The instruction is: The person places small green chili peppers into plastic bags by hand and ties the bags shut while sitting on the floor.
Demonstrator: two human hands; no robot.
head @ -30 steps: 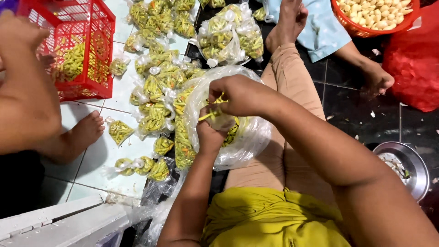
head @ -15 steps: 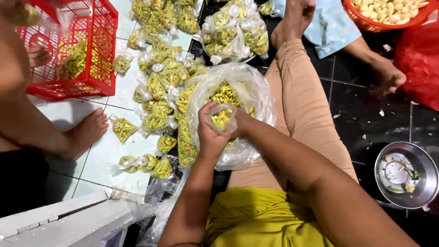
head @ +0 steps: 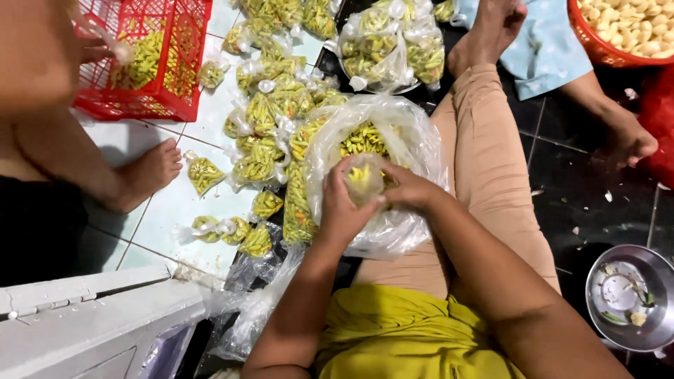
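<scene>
Hands met above my lap: my left hand and my right hand were both closed around a small clear plastic bag of yellow-green chillies, the fingers pinching it from either side. That bag sat just above a large clear plastic bag of loose chillies, which rested against my tan-trousered leg. Left of it, a heap of small filled and knotted chilli packets lay on the pale tiled floor. Farther left stood a red plastic crate holding more chillies, beside another person's bare foot. At lower right I saw a round metal bowl with scraps in it.
</scene>
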